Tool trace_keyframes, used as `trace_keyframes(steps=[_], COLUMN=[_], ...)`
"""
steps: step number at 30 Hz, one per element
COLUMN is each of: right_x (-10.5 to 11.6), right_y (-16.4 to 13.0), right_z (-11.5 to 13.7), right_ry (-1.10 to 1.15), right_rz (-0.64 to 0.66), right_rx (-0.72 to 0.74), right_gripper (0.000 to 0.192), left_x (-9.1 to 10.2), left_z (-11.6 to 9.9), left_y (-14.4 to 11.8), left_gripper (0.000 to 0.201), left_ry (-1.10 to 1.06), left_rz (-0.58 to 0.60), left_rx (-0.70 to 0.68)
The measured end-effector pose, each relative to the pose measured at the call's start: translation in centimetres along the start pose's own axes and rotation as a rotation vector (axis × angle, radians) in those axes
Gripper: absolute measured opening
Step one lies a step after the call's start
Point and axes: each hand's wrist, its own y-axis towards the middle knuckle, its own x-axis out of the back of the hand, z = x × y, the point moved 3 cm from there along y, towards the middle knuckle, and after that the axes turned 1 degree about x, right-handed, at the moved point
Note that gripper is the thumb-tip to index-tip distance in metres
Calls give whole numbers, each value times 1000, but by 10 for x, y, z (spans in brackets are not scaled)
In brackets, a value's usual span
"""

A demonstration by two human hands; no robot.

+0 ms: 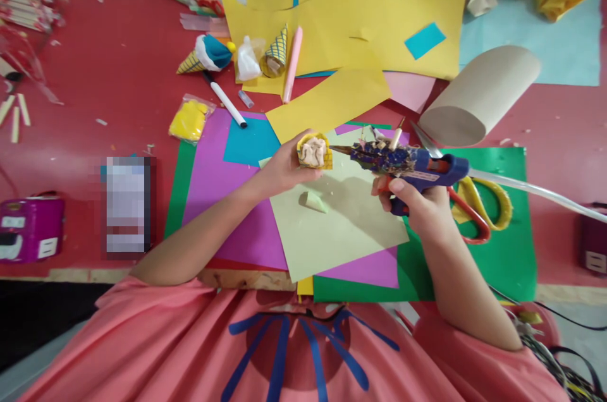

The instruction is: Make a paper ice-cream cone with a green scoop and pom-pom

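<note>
My left hand point(284, 168) holds a small yellow paper cone point(315, 152) stuffed with crumpled beige paper, its open end turned up. My right hand point(420, 203) grips a blue hot glue gun point(412, 165), a finger on the trigger. The gun's nozzle points left and nearly touches the cone's rim. Dried glue and scraps coat the gun's barrel, and a clear glue stick point(535, 190) juts out behind it. Both hands hover above a pale green sheet point(341, 225).
Purple, teal, green and yellow paper sheets cover the red table point(95, 73). Red-and-yellow scissors point(478, 212) lie under my right hand. A cardboard tube point(478, 95), finished paper cones point(208, 54), a black marker point(225, 102), a pink pen point(293, 64) and a small green cone point(315, 201) lie around.
</note>
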Motion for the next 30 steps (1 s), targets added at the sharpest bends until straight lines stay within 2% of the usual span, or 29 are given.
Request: trace_keyframes(steps=[6, 12, 16, 23, 30], right_x=[0, -1, -1, 3, 3], right_y=[2, 1, 1, 5, 7], right_z=[0, -2, 0, 1, 1], right_ry=[16, -3, 31, 47, 56], right_rz=[-13, 47, -7, -105, -117], right_rx=[15, 15, 41, 76, 88], right_gripper=[33, 30, 28, 27, 25], left_x=[2, 2, 5, 2, 1], left_z=[-1, -4, 2, -9, -13], left_y=[0, -3, -2, -2, -5], left_gripper=[39, 37, 30, 12, 11], left_ry=[10, 185, 56, 35, 169], left_rz=[-25, 57, 55, -49, -106], left_rx=[-35, -127, -70, -4, -82])
